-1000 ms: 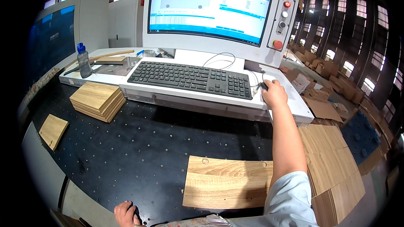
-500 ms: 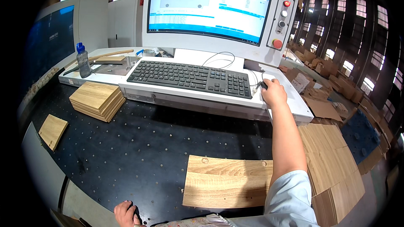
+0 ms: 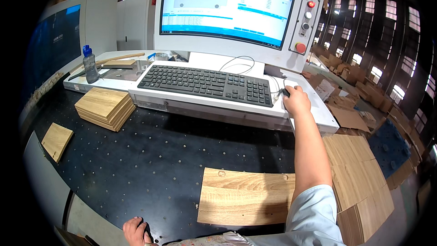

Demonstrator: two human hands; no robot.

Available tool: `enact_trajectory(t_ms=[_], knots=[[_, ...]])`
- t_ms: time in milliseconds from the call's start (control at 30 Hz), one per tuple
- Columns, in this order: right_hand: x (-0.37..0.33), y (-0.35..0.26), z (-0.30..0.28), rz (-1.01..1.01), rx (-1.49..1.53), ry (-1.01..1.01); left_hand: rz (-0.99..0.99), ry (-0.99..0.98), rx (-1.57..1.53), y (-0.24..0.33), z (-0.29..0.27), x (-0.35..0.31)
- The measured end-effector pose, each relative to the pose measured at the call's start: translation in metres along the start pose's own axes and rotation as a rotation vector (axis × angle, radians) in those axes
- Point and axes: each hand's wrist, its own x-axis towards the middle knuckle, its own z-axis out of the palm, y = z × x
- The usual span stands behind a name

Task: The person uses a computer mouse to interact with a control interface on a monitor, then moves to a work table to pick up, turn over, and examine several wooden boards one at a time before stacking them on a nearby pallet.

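Left hand (image 3: 135,232): your fingers curled at the table (image 3: 154,164) edge, perhaps for support; any grip could not be told.
Board (image 3: 241,200): lay flat, partly behind your right arm, likely for steady support.
Stack (image 3: 104,107): stood far left, probably out of your arm's way.
Right hand (image 3: 298,101): yours closed over the mouse (image 3: 286,93), apparently for clicking.
Keyboard (image 3: 205,84): sat beside it, within reach.
Screen (image 3: 205,25): faced you, presumably for reading.
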Motion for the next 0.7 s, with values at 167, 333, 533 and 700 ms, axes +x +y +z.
enact_trajectory(t_ms=[167, 333, 533, 700], knots=[[0.0009, -0.0015, 0.0009, -0.006, 0.01, -0.002, 0.019, 0.03, -0.005, -0.0003, -0.0013, -0.0001], [0.0007, -0.0016, 0.0007, -0.005, 0.009, -0.001, 0.021, 0.024, -0.005, -0.0017, 0.0002, -0.0008], [0.0001, -0.0014, 0.0009, -0.003, 0.005, 0.004, 0.009, 0.01, 0.005, -0.0019, 0.0002, -0.0024], [0.0012, -0.0016, 0.0004, -0.004, -0.005, 0.004, 0.001, 0.0, -0.008, -0.0026, 0.0018, -0.0012]])
